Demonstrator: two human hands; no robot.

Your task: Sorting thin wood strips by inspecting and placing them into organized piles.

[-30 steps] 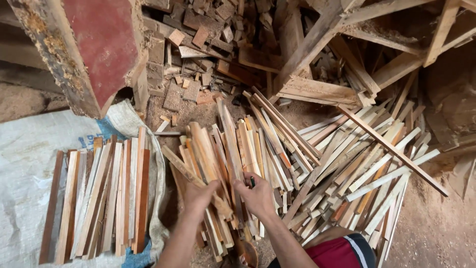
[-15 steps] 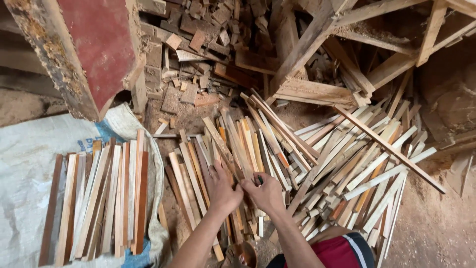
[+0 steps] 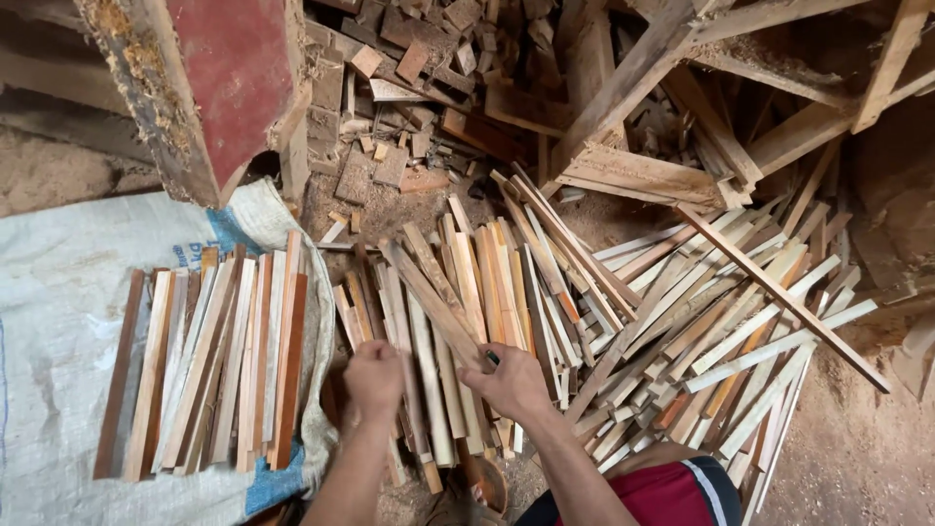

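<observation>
— Wooden slats, thin and pale, lie in a loose heap (image 3: pixel 545 321) on the dirt floor (image 3: pixel 857 448), right in front of the person. Where are the hands?

— Both are down at the near edge of that heap. The left hand (image 3: pixel 374 378) is curled into a fist around the lower ends of a few upright slats. The right hand (image 3: pixel 509 382) is closed on one long brownish slat (image 3: pixel 433 302) that slants up and to the left, across the others.

— Are the two hands touching?

— No, they sit near each other with several slats between them.

— What lies to the left?

— A neat row of sorted wooden strips (image 3: pixel 209 356), side by side on a white woven sack (image 3: pixel 58 292) spread over the floor. That row is just beside the heap, apart from both hands.

— And farther back?

— A pile of short, dark offcut blocks (image 3: pixel 390 127), a red-painted board with a rough edge (image 3: pixel 209 83) at upper left, and heavier timber beams (image 3: pixel 643 107) leaning at upper right.
</observation>
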